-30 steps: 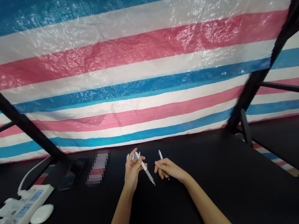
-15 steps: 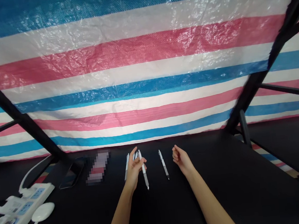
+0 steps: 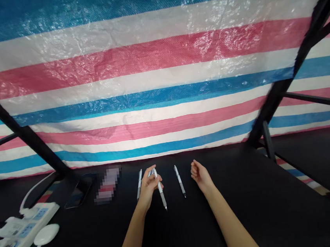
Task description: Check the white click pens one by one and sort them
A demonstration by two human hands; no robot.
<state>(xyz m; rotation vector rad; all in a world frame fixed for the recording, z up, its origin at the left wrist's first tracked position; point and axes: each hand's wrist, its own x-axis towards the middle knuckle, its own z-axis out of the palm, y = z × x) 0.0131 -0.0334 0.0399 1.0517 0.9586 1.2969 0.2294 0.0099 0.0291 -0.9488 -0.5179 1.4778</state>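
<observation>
My left hand (image 3: 148,185) is closed on a white pen (image 3: 161,190) with a grey grip, held between thumb and fingers with its tip pointing down toward me. Just left of that hand lies a similar pen (image 3: 140,183), its lower end partly covered. Something white and blue shows between the fingers, too hidden to name for sure. Another white and grey pen (image 3: 179,181) rests on the black table, between my two hands. To the right, my right hand (image 3: 201,176) is curled into a loose fist with nothing seen in it.
At the left lie a dark phone (image 3: 78,193) and a blurred-out pinkish item (image 3: 108,185). A white power strip (image 3: 25,234) with plugs and a white round-headed cable (image 3: 47,234) sits nearer. Black frame bars (image 3: 272,104) and a striped sheet (image 3: 166,131) stand behind.
The held pen has shifted slightly right and down, and my left fingers have closed in a little. My right hand has stayed almost still.
</observation>
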